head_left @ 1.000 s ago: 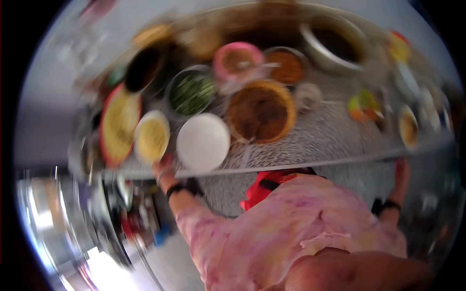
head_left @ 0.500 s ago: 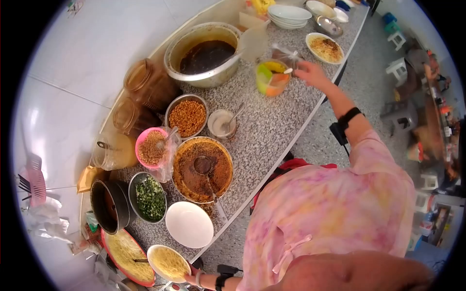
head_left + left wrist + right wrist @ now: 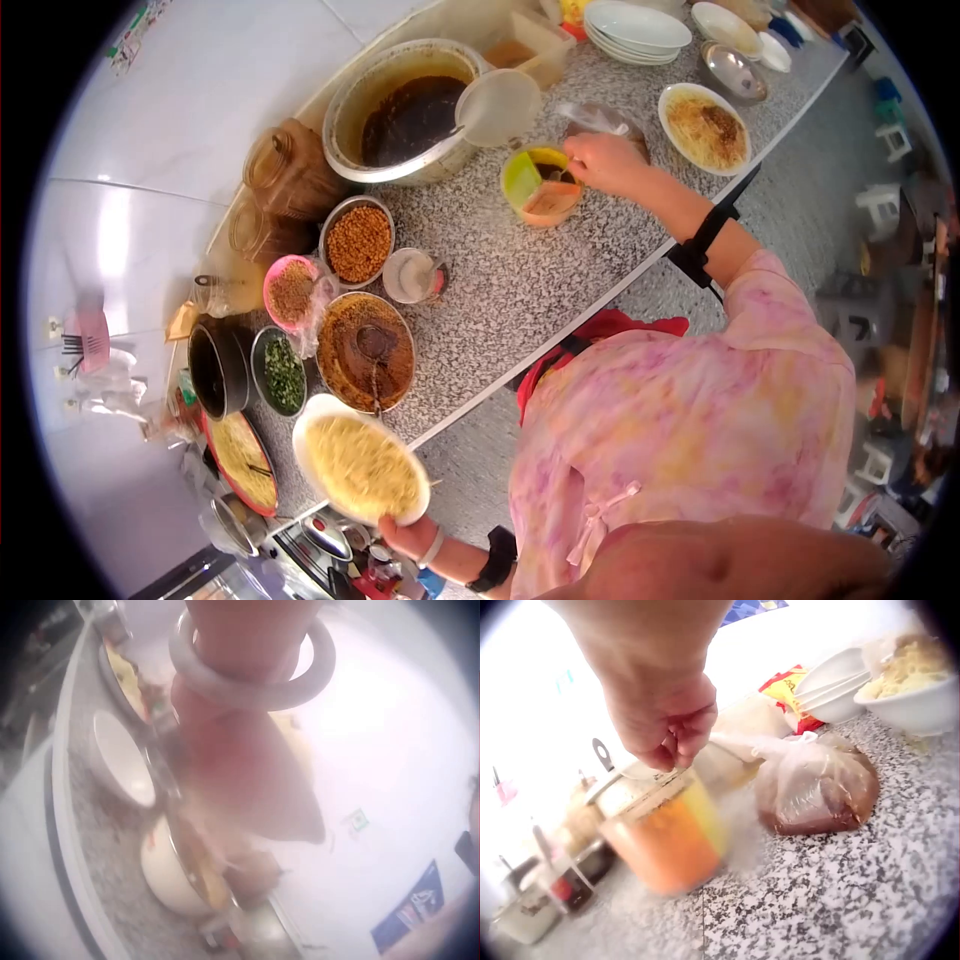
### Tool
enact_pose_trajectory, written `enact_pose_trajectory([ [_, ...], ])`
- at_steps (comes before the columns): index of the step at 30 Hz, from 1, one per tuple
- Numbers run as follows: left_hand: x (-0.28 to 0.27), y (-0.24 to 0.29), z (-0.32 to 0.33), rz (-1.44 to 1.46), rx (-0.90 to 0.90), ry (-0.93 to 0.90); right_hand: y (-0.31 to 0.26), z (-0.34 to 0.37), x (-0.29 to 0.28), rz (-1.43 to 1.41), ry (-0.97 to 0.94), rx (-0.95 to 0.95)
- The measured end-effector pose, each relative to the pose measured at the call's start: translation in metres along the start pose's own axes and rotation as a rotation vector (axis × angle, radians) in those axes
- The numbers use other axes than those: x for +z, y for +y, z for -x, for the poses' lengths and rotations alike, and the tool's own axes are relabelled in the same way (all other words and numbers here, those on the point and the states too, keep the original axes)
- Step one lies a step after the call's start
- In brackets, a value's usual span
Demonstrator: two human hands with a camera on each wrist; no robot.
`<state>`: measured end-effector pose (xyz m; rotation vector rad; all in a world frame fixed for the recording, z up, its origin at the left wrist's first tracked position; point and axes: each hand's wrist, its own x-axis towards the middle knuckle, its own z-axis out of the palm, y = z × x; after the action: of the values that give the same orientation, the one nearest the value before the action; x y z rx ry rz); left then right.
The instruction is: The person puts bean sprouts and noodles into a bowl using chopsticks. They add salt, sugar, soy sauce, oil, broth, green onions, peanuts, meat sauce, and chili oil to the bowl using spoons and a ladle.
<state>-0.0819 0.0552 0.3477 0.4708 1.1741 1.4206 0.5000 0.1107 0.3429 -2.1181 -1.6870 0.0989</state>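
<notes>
My left hand (image 3: 408, 535) grips the near edge of a white oval bowl of pale noodles (image 3: 360, 465), which is lifted and overlaps the counter's front edge. In the left wrist view that hand (image 3: 247, 776) is blurred under a white bangle. On the counter, my right hand (image 3: 610, 165) is at the rim of a small green, orange and yellow divided container (image 3: 550, 205) with dark contents in one section. Its thumb and fingers (image 3: 676, 750) pinch together over the rim, around a small white handle mostly hidden by them. Close by sits a tied clear bag of brown sauce (image 3: 817, 791).
A large pot (image 3: 345, 160) of dark liquid stands behind, a strainer (image 3: 500, 108) over its rim. To the left are a basin of brown sauce (image 3: 345, 380), peanuts (image 3: 360, 245) and chopped greens (image 3: 285, 375). Another plate of noodles (image 3: 690, 120) and stacked bowls (image 3: 640, 30) are at right.
My right hand has moved from beside the divided container onto its rim and closed its fingers there. My left hand has brought the noodle bowl up and rightward, over the counter edge.
</notes>
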Motion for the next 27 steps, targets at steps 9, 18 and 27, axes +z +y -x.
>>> enact_pose_trajectory([
  [9, 0.17, -0.106, 0.032, -0.012, -0.296, -0.376, -0.004, -0.023, -0.005, 0.231, -0.217, -0.276],
  [18, 0.203, -0.156, 0.03, -0.056, -0.373, -0.381, 0.037, -0.018, 0.002, -0.253, -0.136, -0.036],
  [27, 0.219, -0.165, 0.026, -0.06, -0.369, -0.403, 0.053, -0.005, -0.038, -0.672, -0.133, 0.327],
])
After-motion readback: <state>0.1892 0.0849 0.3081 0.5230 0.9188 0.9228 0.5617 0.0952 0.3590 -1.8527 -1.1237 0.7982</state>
